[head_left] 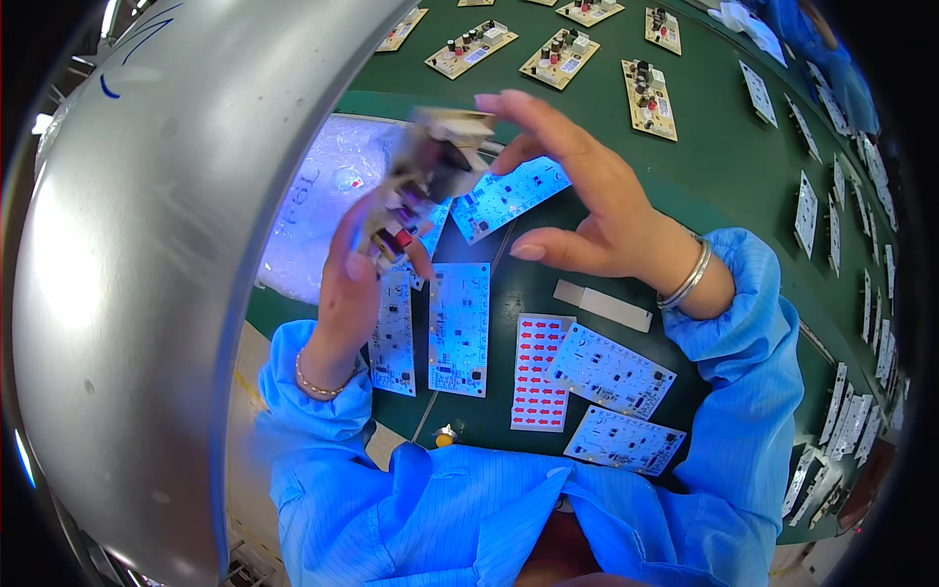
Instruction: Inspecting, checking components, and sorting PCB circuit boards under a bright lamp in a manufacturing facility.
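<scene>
My left hand [344, 298] grips a populated circuit board [430, 166], raised and tilted beside the big metal cylinder. Motion blurs the board, but dark parts and a red one show on it. My right hand [597, 201] is open at the board's upper right end, thumb well apart from the fingers. Whether its fingertips touch the board I cannot tell. Beneath the hands, white circuit boards lie on the green table: one [460, 328] upright in the middle, another [393, 338] to its left, and a third [514, 199] slanted under bright bluish light.
A large silver cylinder [166, 215] fills the left side. Near my right forearm lie a red-arrow sticker sheet [538, 377], two white boards [616, 367] and a pale strip [603, 304]. Clear plastic wrap [318, 210] sits behind my left hand. Several tan boards [559, 59] lie farther back.
</scene>
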### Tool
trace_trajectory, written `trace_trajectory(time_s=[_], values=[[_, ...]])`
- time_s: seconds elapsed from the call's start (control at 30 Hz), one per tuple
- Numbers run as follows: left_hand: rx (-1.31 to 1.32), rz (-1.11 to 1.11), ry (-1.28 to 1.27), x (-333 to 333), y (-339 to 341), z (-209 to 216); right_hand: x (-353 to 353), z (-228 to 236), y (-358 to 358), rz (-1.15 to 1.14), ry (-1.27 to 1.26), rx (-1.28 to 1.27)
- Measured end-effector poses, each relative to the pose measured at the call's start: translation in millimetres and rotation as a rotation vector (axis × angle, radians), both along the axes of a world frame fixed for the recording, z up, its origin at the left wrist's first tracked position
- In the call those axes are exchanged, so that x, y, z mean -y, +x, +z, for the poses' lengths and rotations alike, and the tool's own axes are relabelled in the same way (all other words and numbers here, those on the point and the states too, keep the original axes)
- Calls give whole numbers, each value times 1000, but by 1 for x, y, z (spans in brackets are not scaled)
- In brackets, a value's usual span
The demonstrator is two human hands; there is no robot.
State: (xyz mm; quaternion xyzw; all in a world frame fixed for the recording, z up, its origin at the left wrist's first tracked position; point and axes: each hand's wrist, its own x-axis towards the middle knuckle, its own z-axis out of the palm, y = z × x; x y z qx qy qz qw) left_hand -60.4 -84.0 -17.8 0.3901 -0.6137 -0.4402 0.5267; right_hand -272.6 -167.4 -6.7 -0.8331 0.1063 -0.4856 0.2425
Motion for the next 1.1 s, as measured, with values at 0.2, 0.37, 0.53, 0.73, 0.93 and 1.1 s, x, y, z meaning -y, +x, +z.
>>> trace_trajectory(time_s=[0.2, 0.37, 0.53, 0.73, 0.93, 1.1], values=[[-541, -405, 376, 4, 12, -1, 0, -3, 0, -100, -14, -181], [-938, -542, 519, 7, 10, 4, -2, -1, -5, -70, 37, -210], [-1008, -614, 666, 4, 9, 6, -5, -8, 7, 213, 525, 104], [-851, -642, 656, -12, 1, 1, 7, -13, 7, 487, 943, 144], [-757, -727, 653, -13, -4, -1, 8, -37, 20, 703, 1405, 405], [-636, -689, 685, -13, -6, 3, 10, -41, 20, 776, 1493, 404]])
